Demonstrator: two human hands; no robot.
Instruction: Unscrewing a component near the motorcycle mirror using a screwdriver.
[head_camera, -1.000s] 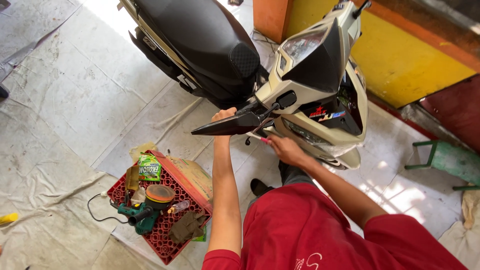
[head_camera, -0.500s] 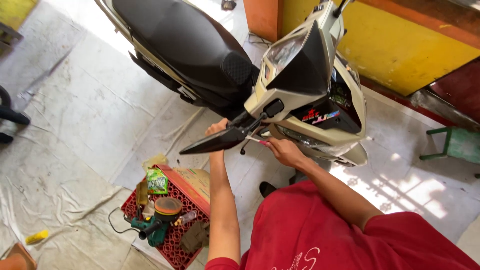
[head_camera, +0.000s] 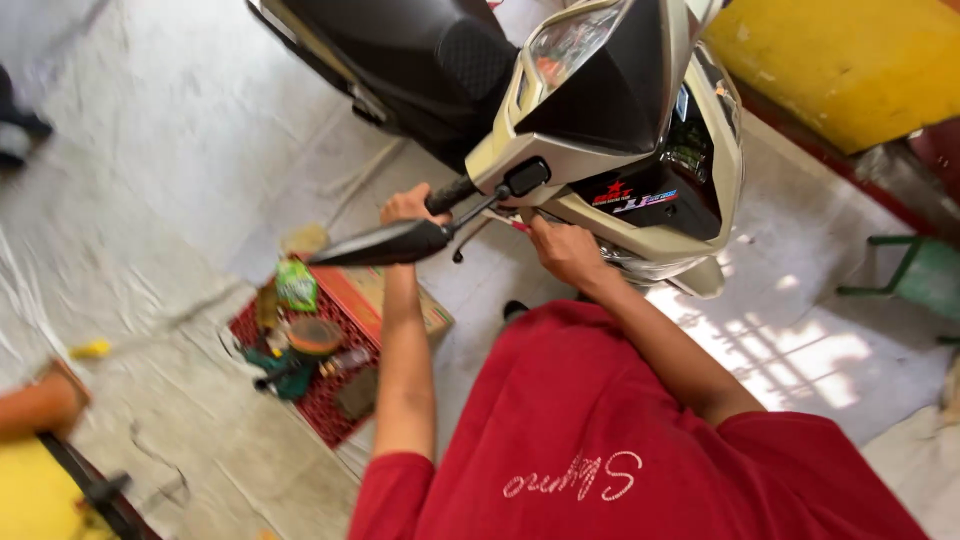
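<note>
A cream and black scooter (head_camera: 640, 150) stands in front of me, its headlight cowl turned toward me. My left hand (head_camera: 405, 205) is closed around the left handlebar grip (head_camera: 450, 192), just above the black mirror (head_camera: 385, 243). My right hand (head_camera: 562, 250) is pressed up under the front panel below the handlebar. Its fingers pinch a thin red tool (head_camera: 520, 226) whose tip is hidden. My red shirt (head_camera: 620, 450) fills the lower part of the view.
A red crate (head_camera: 330, 405) on the floor at my left holds a teal drill (head_camera: 280, 368), a green packet (head_camera: 296, 285) and tins. Cardboard (head_camera: 400, 295) lies beside it. A green stool (head_camera: 915, 270) and a yellow wall (head_camera: 850, 60) are at the right.
The view has swung and drawn closer to the scooter's front. Both hands have stayed put, the left on the grip and the right under the panel.
</note>
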